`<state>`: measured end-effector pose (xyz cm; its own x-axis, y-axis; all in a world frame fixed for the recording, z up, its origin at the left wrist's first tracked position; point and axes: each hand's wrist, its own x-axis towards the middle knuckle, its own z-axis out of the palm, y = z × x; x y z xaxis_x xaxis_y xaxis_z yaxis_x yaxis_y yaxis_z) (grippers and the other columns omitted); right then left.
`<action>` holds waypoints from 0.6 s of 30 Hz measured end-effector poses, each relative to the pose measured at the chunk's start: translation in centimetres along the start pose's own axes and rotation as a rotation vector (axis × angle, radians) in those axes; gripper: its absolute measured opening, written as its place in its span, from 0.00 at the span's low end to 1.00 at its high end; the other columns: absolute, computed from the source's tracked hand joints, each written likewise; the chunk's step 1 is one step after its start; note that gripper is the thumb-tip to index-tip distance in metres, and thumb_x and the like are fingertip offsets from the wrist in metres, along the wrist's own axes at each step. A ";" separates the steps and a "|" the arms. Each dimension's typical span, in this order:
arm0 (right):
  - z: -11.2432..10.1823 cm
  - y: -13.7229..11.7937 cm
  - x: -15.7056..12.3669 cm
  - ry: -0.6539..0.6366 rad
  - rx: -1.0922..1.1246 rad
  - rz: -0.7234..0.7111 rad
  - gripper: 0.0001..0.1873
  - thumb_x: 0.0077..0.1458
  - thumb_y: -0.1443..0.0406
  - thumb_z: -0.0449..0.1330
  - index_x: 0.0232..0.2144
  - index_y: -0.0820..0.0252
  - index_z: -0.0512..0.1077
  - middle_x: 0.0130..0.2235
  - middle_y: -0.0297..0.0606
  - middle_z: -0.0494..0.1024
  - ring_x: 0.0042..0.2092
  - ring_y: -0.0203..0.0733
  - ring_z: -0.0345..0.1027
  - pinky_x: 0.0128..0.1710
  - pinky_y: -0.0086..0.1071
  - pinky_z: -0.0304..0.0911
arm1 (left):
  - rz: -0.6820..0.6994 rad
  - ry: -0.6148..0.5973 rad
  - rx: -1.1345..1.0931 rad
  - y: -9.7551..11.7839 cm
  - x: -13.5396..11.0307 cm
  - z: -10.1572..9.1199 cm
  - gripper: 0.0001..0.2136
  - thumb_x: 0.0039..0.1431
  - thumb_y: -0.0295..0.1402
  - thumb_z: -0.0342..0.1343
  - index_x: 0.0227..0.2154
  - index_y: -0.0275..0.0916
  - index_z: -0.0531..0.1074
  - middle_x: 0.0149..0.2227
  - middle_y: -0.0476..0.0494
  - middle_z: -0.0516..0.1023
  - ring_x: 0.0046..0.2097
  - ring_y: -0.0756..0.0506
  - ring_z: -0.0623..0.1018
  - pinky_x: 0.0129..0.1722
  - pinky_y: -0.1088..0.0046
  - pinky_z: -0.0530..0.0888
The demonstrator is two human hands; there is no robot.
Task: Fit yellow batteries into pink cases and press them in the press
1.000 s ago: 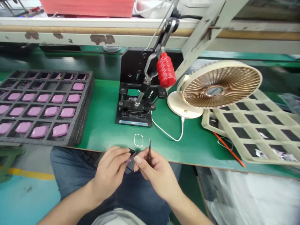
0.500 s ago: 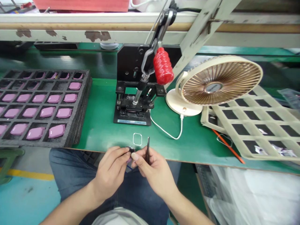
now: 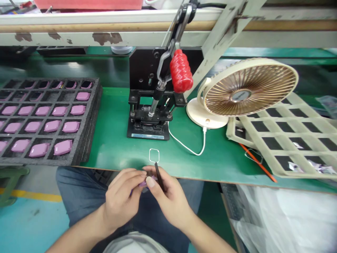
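Between my two hands, just off the bench's front edge, is a small purple watch case (image 3: 143, 183), mostly covered by fingers. My left hand (image 3: 123, 191) is closed, its fingertips gripping the case's left side. Closed as well, my right hand (image 3: 168, 191) pinches the case's right side with thumb and fingers. Dark tweezers (image 3: 159, 175) are tucked in that same hand, tips pointing up and away from me. A thin white square frame (image 3: 154, 149) lies flat on the green bench just beyond the tweezer tips.
A black hand press (image 3: 149, 121) with a red handle (image 3: 181, 72) stands behind the white frame. At left, a dark foam tray (image 3: 86, 130) holds several purple watch cases (image 3: 63, 147). To the right are a cream fan (image 3: 206, 121), an orange stick (image 3: 259, 163) and a pale compartment tray (image 3: 276, 172).
The tweezers in my right hand have tilted leftward. The watch case has turned in my fingers, so its dark face no longer shows and more purple is visible.
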<state>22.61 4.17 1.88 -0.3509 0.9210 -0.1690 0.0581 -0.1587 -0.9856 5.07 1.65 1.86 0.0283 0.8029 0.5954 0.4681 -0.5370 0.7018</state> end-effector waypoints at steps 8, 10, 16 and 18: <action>1.0 0.2 -0.6 0.038 -0.039 -0.098 0.20 0.73 0.51 0.61 0.59 0.51 0.75 0.52 0.44 0.83 0.53 0.50 0.80 0.54 0.40 0.76 | 0.014 0.033 -0.049 0.5 0.0 0.0 0.21 0.62 0.10 0.59 0.52 0.39 0.79 0.45 0.40 0.87 0.47 0.42 0.87 0.49 0.63 0.87; 1.1 -0.1 -1.0 0.043 -0.034 -0.094 0.22 0.73 0.49 0.60 0.61 0.52 0.73 0.50 0.44 0.83 0.50 0.49 0.80 0.52 0.40 0.75 | -0.026 0.016 -0.079 0.9 -0.1 0.0 0.20 0.63 0.12 0.59 0.50 0.41 0.80 0.45 0.41 0.88 0.47 0.43 0.88 0.49 0.64 0.87; -2.5 -0.8 -5.4 0.267 -0.358 -0.139 0.33 0.72 0.37 0.49 0.42 0.55 0.78 0.29 0.37 0.75 0.29 0.40 0.69 0.32 0.34 0.67 | -0.773 0.041 -0.162 0.9 -2.3 -0.7 0.21 0.57 0.47 0.74 0.52 0.49 0.84 0.40 0.46 0.89 0.36 0.37 0.88 0.38 0.63 0.88; -6.8 -0.3 -8.2 0.538 -0.580 -0.037 0.38 0.72 0.35 0.44 0.25 0.54 0.71 0.24 0.37 0.70 0.28 0.41 0.67 0.33 0.36 0.67 | -0.967 -0.067 -0.245 -0.8 -2.5 -0.2 0.29 0.49 0.56 0.75 0.53 0.53 0.83 0.34 0.49 0.87 0.31 0.35 0.86 0.32 0.58 0.87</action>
<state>31.79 -0.94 3.57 0.1290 0.9911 0.0322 0.5854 -0.0499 -0.8092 4.39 0.04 -0.11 -0.2151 0.9318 -0.2923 0.1216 0.3225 0.9387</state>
